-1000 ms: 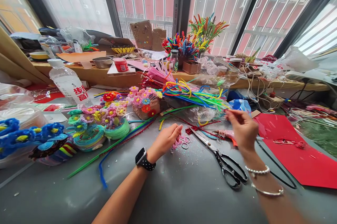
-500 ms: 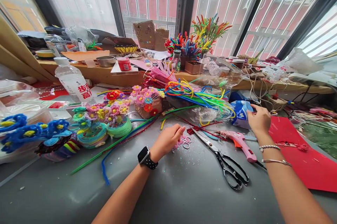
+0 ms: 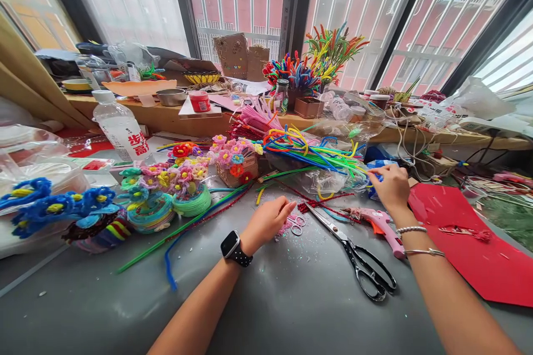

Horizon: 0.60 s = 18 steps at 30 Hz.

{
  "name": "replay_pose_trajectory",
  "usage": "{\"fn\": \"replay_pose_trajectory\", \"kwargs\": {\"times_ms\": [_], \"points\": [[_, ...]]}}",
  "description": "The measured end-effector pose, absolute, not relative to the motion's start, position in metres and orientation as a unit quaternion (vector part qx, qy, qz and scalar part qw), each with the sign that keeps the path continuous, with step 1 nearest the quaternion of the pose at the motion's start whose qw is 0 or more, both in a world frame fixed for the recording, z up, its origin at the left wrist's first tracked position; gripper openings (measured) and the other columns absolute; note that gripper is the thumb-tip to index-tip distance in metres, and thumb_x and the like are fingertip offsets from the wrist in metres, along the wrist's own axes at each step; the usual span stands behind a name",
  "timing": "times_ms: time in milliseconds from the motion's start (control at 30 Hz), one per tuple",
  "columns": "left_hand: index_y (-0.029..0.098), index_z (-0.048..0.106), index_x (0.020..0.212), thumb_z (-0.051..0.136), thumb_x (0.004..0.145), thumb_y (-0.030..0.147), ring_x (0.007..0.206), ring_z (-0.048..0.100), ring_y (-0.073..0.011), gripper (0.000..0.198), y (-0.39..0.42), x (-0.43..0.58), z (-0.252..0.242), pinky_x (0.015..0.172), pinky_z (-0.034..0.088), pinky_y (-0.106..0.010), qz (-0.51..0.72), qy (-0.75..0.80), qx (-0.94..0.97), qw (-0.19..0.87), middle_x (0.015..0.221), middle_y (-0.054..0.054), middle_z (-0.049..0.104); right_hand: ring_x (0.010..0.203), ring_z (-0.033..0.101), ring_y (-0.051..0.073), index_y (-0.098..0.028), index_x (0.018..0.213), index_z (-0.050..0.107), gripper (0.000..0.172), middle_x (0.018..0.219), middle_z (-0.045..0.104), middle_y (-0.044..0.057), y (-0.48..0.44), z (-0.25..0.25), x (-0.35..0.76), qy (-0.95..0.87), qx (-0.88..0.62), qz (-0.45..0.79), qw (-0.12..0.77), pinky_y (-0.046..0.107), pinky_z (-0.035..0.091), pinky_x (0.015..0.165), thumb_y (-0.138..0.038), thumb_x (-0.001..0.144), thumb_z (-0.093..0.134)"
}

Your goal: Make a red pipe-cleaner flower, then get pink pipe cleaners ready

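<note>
My left hand [image 3: 266, 223] rests on the grey table with its fingers curled loosely together over some pink glittery scraps, beside a small pair of scissors [image 3: 296, 225]; I cannot make out anything in it. My right hand [image 3: 390, 185] reaches onto a blue packet [image 3: 375, 177] at the edge of the loose pile of coloured pipe cleaners [image 3: 310, 149], fingers pinched at it. A pink glue gun [image 3: 381, 224] lies just under that wrist. Large black-handled scissors [image 3: 353, 255] lie between my two hands.
Pipe-cleaner flower baskets [image 3: 187, 185] and blue flowers [image 3: 50, 205] crowd the left. A water bottle [image 3: 120, 130] stands behind them. A red sheet [image 3: 470, 244] covers the right. A wooden shelf [image 3: 158, 113] with jars and upright pipe-cleaner bunches [image 3: 316, 63] runs along the window.
My right hand went from above the glue gun out to the blue packet, then drew slightly left along it. The left hand barely moved.
</note>
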<state>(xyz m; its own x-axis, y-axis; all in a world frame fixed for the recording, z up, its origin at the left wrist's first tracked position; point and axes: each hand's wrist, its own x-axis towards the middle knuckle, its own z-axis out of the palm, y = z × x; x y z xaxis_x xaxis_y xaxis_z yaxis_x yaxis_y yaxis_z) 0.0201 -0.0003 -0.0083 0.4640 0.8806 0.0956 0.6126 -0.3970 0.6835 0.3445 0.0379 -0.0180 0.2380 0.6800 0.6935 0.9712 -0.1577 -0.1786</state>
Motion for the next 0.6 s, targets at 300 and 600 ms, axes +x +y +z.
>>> {"fn": "replay_pose_trajectory", "kwargs": {"times_ms": [300,600], "points": [[0.019,0.045,0.067,0.025,0.082,0.047,0.053,0.048,-0.0119,0.038,-0.001,0.019,-0.009,0.05,0.029,-0.022,0.216,0.469,0.81,0.277,0.06,0.001,0.055,0.098,0.029,0.03,-0.019,0.079,0.067,0.022,0.114,0.044,0.01,0.065,-0.034,0.314,-0.556,-0.762,-0.225,0.244,0.044,0.028,0.074,-0.027,0.067,0.05],[0.019,0.047,0.068,0.024,0.082,0.047,0.055,0.049,-0.0128,0.038,-0.002,0.019,-0.01,0.05,0.029,-0.022,0.203,0.47,0.818,0.264,0.061,0.0,0.056,0.098,0.032,0.031,-0.015,0.075,0.066,0.021,0.113,0.048,0.011,0.068,-0.037,0.314,-0.545,-0.779,-0.188,0.246,0.045,0.03,0.075,-0.025,0.066,0.05]]}}
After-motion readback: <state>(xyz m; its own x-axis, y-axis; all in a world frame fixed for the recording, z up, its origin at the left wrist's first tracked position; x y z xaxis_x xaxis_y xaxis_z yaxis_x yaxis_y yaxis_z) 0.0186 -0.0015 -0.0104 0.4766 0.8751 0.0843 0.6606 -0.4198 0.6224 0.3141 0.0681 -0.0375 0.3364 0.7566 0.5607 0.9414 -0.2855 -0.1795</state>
